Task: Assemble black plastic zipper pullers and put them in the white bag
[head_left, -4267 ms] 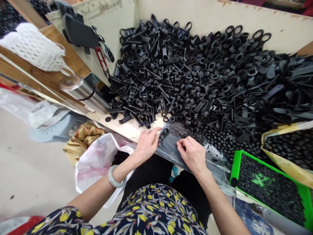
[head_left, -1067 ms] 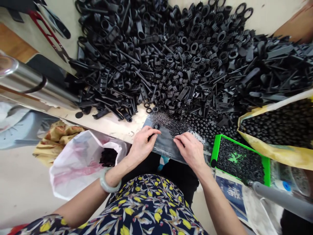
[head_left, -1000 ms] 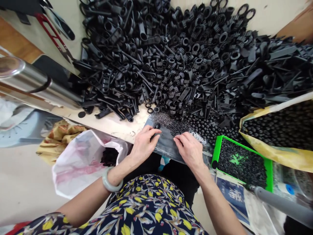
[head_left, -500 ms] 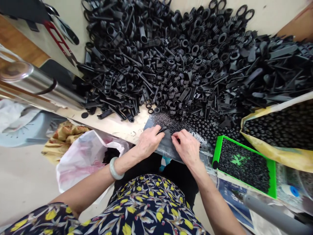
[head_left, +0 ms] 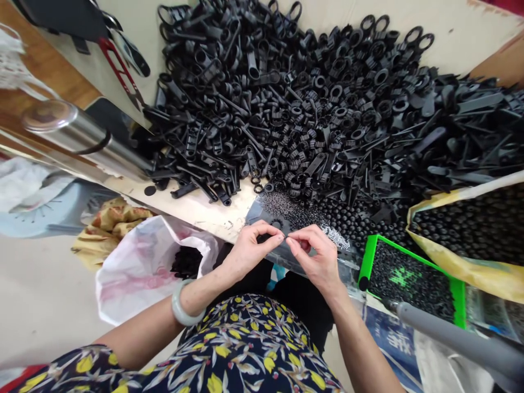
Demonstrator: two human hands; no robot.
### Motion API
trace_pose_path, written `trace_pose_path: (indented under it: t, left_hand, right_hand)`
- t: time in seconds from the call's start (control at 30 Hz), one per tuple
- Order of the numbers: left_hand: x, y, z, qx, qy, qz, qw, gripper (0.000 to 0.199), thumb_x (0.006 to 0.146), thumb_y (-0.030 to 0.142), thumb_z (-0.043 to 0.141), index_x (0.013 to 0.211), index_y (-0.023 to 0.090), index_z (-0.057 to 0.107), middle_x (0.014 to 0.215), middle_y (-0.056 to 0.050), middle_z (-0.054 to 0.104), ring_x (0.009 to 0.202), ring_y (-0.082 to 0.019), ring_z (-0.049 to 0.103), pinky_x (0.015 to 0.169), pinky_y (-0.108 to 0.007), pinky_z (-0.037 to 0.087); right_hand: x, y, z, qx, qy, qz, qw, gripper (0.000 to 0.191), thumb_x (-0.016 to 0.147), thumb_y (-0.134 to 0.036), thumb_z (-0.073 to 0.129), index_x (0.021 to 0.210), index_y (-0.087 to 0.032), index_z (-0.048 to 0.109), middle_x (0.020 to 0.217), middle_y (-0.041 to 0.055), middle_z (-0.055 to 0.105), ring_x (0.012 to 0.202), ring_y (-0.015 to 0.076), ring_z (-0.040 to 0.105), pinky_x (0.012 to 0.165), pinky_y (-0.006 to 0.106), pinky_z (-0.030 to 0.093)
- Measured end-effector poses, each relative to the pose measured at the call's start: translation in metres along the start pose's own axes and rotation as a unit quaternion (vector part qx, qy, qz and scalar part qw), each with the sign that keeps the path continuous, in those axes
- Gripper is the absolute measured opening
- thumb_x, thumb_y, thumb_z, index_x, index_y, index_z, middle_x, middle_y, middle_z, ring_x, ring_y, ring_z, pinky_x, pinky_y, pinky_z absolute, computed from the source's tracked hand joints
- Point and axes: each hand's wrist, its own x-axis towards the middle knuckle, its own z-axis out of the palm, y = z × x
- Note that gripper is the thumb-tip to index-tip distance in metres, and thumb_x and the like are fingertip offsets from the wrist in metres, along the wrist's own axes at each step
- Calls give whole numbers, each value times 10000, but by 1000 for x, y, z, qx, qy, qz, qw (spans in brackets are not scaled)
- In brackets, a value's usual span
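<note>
My left hand [head_left: 254, 244] and my right hand [head_left: 317, 254] meet tip to tip over the grey work mat [head_left: 282, 252]. Each is closed in a pinch of thumb and forefinger. A tiny dark speck of a part shows between the two pinches, too small to name. Just beyond the fingers, a black toothed ring [head_left: 277, 224] lies on the mat. Behind it spread tiny dark pieces [head_left: 286, 207], a patch of small silvery pins [head_left: 336, 237] and many round black beads [head_left: 352, 213].
A large heap of black plastic parts [head_left: 286, 109] fills the table's back. To the right are a green tray [head_left: 370, 256] of small black bits, a yellow-edged bag [head_left: 470, 262] of beads and a grey tool [head_left: 446, 327]. Leftward are a steel flask [head_left: 90, 139] and a white bag [head_left: 135, 273].
My hands have come together at the fingertips. My left hand has let go of a black part, and a ring now lies on the mat. The whole view has shifted slightly.
</note>
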Motion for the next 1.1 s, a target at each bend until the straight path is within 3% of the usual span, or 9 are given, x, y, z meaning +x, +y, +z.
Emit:
trace_pose_path:
  t: [0.43,0.63,0.73,0.83,0.9,1.0,1.1]
  left_hand:
    - [-5,1,-7,43,-32,8,999,151,878,322,715,837,200,793,854,-19,651,842,-168,616,860,-310,462]
    - [-4,-2,-8,-23,-54,-30,998,144,828,342,770,829,205,814,851,-29,707,853,-178,619,861,-313,461]
    - [-3,0,-4,-86,-36,-60,994,154,774,348,812,767,194,806,803,-28,691,766,-149,570,741,-276,440]
    - [-4,4,2,-210,-14,-143,967,225,718,378,858,762,168,790,693,2,617,580,-78,419,541,-232,285]
    - [-7,6,6,-289,-1,-200,936,273,675,385,890,769,156,777,646,23,568,523,-51,351,499,-231,190]
    - [-11,10,9,-357,10,-245,901,296,644,368,913,756,146,751,655,31,556,515,-37,367,491,-222,175]
    - [-14,13,9,-379,12,-250,891,303,649,361,916,741,143,727,643,42,534,515,-35,374,486,-217,186]
  right_hand:
    - [0,9,-4,5,-71,-52,996,60,983,-242,688,1013,-227,737,889,30,693,669,121,592,571,266,499]
    - [1,7,-6,0,-82,-75,994,94,979,-205,688,1048,-232,745,905,33,704,694,127,619,588,268,520]
    - [-1,4,-3,-17,-63,-96,993,138,971,-163,690,1074,-236,745,907,35,714,748,137,656,622,269,546]
    - [-3,1,3,-53,-28,-110,992,237,969,-148,687,1177,-251,732,964,52,733,800,151,692,668,286,580]
    - [-5,-1,8,-80,-2,-119,990,292,972,-152,682,1240,-264,716,995,63,741,818,161,709,692,300,600]
    - [-4,-5,16,-94,30,-126,987,292,970,-148,676,1234,-264,718,998,70,746,814,166,721,706,305,618]
    - [-3,-8,21,-97,43,-125,986,281,957,-131,678,1205,-256,720,1005,73,745,835,175,725,727,310,624]
